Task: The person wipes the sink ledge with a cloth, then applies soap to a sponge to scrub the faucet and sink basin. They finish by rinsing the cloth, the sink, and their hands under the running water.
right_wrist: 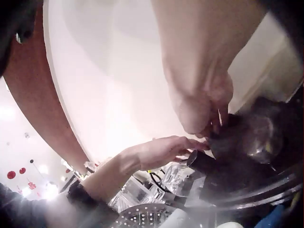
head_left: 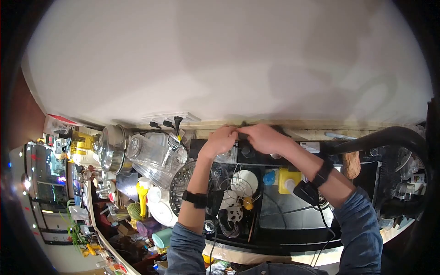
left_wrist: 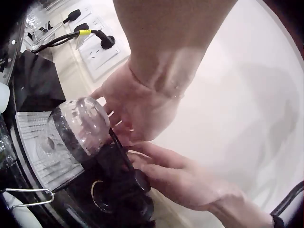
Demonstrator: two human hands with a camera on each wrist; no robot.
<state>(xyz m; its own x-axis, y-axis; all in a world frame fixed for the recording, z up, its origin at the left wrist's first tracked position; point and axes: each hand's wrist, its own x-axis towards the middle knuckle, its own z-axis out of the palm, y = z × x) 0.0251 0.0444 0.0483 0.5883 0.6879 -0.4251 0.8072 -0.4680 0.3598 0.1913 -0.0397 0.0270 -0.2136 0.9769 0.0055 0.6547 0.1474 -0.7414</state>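
Observation:
Both hands meet low against the wall, over dark items on the back ledge. My left hand (head_left: pixel 222 140) reaches in from the left, its fingers loosely bent beside a black cylinder (right_wrist: pixel 200 160) in the right wrist view. My right hand (head_left: pixel 263 138) comes from the other side, index finger extended toward the left fingertips; its other fingers are mostly hidden. In the left wrist view, a clear rounded container (left_wrist: pixel 83 126) lies beside the left fingers, and the right hand (left_wrist: pixel 178 178) touches or nearly touches a black object (left_wrist: pixel 121 183). Whether it grips anything is unclear.
Wall sockets with black plugs (head_left: pixel 178 120) are left of the hands. Clear plastic containers (head_left: pixel 153 153), a perforated metal piece (head_left: pixel 182 188) and a white round item (head_left: pixel 244 183) stand nearer. A yellow bottle (head_left: pixel 288 178) is below the right forearm; a thick black hose (head_left: pixel 389 136) curves at right.

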